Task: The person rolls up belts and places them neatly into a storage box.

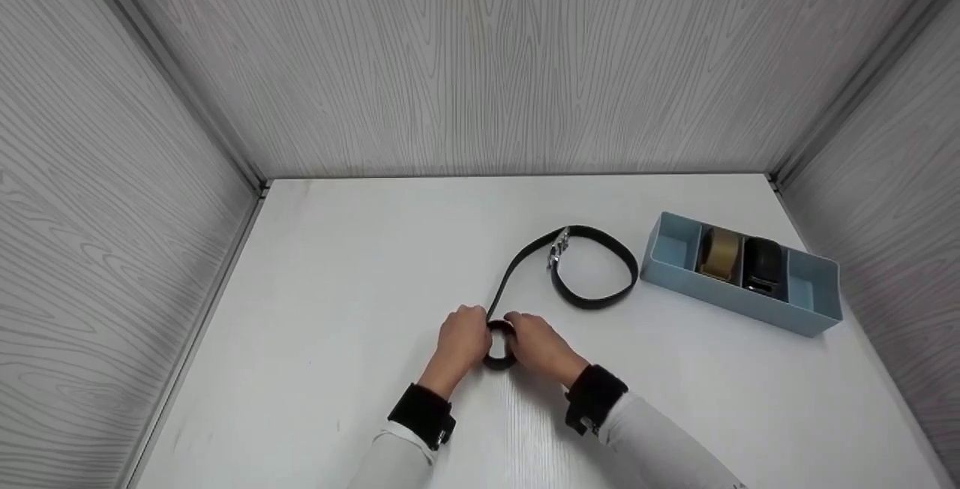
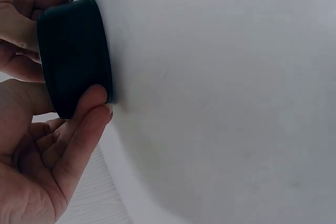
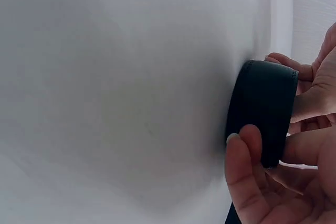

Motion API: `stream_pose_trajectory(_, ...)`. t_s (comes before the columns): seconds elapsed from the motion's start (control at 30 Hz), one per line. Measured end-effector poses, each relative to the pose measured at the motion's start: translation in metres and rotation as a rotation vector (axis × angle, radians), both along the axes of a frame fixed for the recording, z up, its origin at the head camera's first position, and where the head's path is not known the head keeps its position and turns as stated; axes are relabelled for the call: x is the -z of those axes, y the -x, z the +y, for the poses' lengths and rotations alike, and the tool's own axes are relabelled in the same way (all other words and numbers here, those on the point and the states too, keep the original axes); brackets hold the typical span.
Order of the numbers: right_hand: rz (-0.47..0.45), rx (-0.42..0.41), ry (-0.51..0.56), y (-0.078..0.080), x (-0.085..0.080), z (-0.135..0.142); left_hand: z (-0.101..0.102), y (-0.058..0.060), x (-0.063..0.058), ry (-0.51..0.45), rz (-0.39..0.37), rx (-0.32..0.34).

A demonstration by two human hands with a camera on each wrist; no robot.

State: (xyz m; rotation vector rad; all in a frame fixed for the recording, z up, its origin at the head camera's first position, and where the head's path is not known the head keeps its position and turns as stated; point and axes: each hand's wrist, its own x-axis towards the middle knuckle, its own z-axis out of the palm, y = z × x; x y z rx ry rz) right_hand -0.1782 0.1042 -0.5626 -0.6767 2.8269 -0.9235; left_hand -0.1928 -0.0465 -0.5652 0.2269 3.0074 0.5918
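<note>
A black belt [image 1: 596,303] lies on the white table, its end rolled into a small coil [image 1: 499,364] standing on edge. My left hand [image 1: 463,339] grips the coil's left side, and my right hand [image 1: 541,346] grips its right side. In the left wrist view, fingers and thumb pinch the wide dark band [image 2: 76,56]. The right wrist view shows the stitched band [image 3: 265,108] held the same way. From the coil the strap runs away to a silver buckle [image 1: 558,247], beyond which it forms a larger loose loop.
To the right stands a pale blue divided box [image 1: 727,298], set at an angle. Its middle compartments hold a rolled tan belt [image 1: 721,253] and a rolled black belt [image 1: 763,264]. Grey wood-grain panels [image 1: 480,61] enclose the table at the back and both sides.
</note>
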Motion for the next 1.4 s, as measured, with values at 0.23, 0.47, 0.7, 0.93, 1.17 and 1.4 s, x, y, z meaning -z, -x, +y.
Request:
stream_pose_trajectory(0.23, -0.139, 0.083, 0.036, -0.006, 0.003, 0.006, 0.0, -0.003, 0.002, -0.088, -0.026, -0.018)
stream_pose_trajectory(0.47, -0.046, -0.029, -0.021, 0.0, 0.001, 0.006, -0.008, -0.001, 0.002, -0.128, -0.054, 0.018)
stream_pose_trajectory(0.7, -0.084, -0.028, 0.035, 0.003, 0.003, 0.009, -0.004, -0.002, 0.0, -0.055, -0.021, -0.002)
stream_pose_trajectory(0.93, -0.24, 0.135, 0.085, -0.005, 0.001, 0.012, 0.003, -0.004, 0.001, -0.076, -0.032, -0.05)
stream_pose_trajectory(1.17, -0.229, 0.125, 0.062, -0.005, -0.002, 0.01, 0.004, -0.006, 0.002, 0.002, 0.025, 0.0)
stream_pose_trajectory(1.4, -0.11, 0.059, 0.016, -0.001, -0.001, 0.007, -0.003, -0.001, -0.001, 0.026, 0.04, 0.088)
